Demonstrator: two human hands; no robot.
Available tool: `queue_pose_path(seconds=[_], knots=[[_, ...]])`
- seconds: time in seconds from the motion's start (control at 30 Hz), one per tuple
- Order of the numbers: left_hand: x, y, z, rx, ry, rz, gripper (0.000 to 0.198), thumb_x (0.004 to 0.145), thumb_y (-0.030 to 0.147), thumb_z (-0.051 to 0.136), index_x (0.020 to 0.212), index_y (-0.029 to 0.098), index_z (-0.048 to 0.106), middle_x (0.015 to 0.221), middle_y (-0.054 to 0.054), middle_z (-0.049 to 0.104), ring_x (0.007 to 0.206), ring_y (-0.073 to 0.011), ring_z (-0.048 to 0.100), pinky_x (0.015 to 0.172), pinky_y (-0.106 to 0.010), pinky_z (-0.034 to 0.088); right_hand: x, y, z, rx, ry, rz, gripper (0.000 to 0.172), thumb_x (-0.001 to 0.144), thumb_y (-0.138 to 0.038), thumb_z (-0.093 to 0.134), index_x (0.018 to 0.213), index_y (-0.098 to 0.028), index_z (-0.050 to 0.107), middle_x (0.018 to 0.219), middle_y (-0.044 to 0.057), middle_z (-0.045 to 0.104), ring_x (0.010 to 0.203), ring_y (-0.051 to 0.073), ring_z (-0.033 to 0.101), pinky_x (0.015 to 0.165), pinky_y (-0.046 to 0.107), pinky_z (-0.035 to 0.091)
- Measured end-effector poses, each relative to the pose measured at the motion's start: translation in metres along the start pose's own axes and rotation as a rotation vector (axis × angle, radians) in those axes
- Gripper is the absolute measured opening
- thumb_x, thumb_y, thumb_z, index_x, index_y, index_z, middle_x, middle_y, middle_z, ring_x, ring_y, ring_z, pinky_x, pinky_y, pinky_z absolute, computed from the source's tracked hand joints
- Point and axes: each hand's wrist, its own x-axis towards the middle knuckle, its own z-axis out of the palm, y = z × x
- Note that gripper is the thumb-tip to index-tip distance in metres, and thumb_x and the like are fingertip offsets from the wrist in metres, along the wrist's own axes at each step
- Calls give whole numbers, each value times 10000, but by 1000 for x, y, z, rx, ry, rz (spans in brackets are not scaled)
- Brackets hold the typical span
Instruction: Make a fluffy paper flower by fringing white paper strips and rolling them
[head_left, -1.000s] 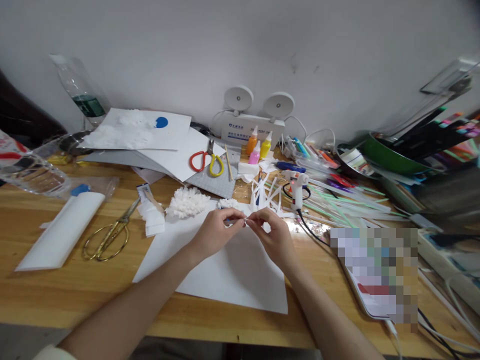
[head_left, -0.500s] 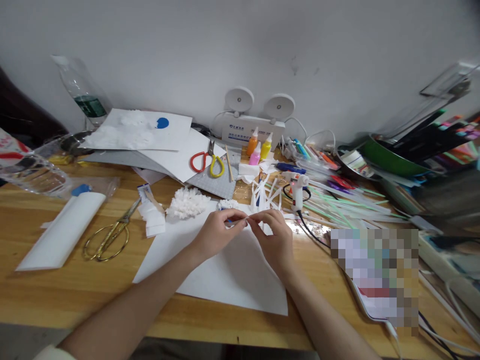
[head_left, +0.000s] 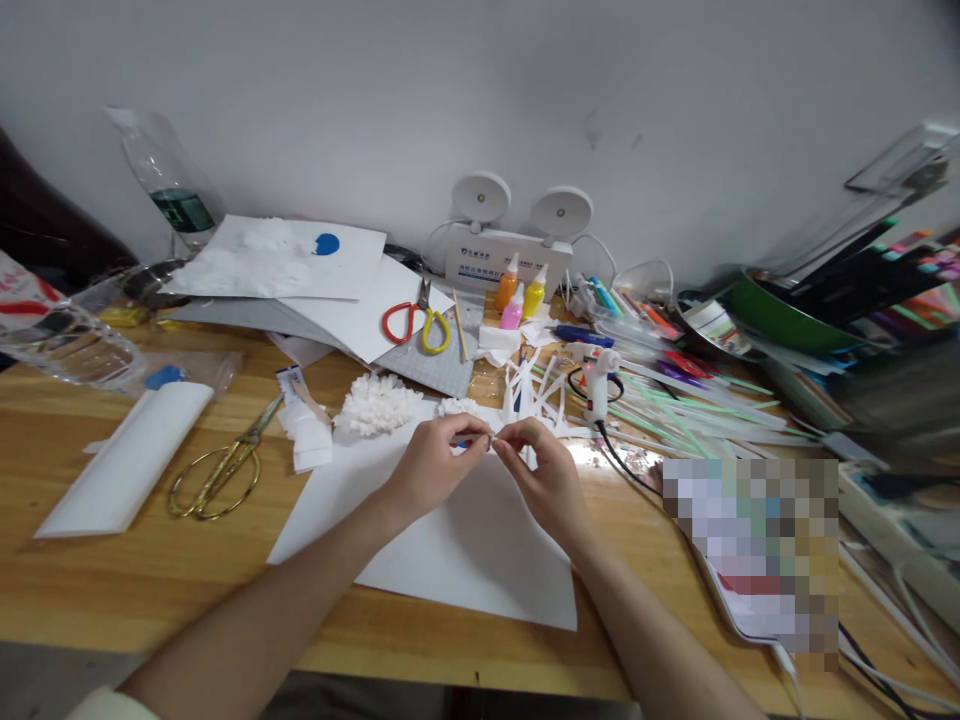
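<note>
My left hand [head_left: 435, 465] and my right hand [head_left: 544, 475] meet above a white sheet of paper [head_left: 450, 540] on the wooden table [head_left: 150, 570]. Both pinch one tiny white piece [head_left: 493, 441] between thumb and fingertips. A trace of blue shows under my left fingers. A fluffy white paper ball [head_left: 377, 404] and a smaller one [head_left: 457, 407] lie just beyond my left hand. Cut white paper strips [head_left: 534, 390] stand beyond my right hand.
Gold scissors [head_left: 217, 470] and a rolled white sheet [head_left: 124, 460] lie at left. Red-and-yellow scissors [head_left: 411, 322], small paint bottles [head_left: 519, 290] and a white glue gun [head_left: 596, 378] sit further back. Straws and pens [head_left: 675, 390] crowd the right. A phone [head_left: 750, 545] lies front right.
My hands stay pinched together on the small piece; the right hand's fingers shifted slightly. The view drifted a little.
</note>
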Motion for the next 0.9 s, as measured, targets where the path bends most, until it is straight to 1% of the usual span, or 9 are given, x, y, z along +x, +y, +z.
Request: queue_pose_path(seconds=[0.3,0.5,0.7,0.8,0.9], knots=[[-1,2,1,10,-14,30,166,745,208,473,818,163,616,821,-26,658,780,-139,598,724,-241,471,0,-1,-2,-36,37,-34,48,768,-206,520,722,-199,528,676,12,544,652,141,482,606,269,399],[-1,4,0,20,-35,33,181,749,201,459,809,159,624,804,-31,656,765,-146,593,715,-257,472,-1,-1,0,-83,135,-48,37,753,-231,548,743,-204,572,681,18,549,659,147,501,607,285,415],[-1,3,2,-43,-33,-5,188,743,220,482,858,156,616,835,-37,658,786,-145,604,717,-243,480,-3,-1,3,-164,227,-150,66,756,-194,542,746,-217,603,698,32,575,702,167,511,657,321,418],[0,2,1,-61,-18,-24,178,739,223,489,849,158,614,838,-32,655,786,-138,604,709,-226,478,-2,-1,2,-159,209,-145,46,759,-183,539,730,-204,568,700,29,560,703,161,501,661,313,408],[1,0,0,-36,19,-27,151,733,218,494,805,159,612,800,-25,648,765,-132,598,705,-226,472,-1,-2,1,-100,139,-101,63,774,-180,517,713,-199,520,697,21,543,690,151,488,639,293,400]])
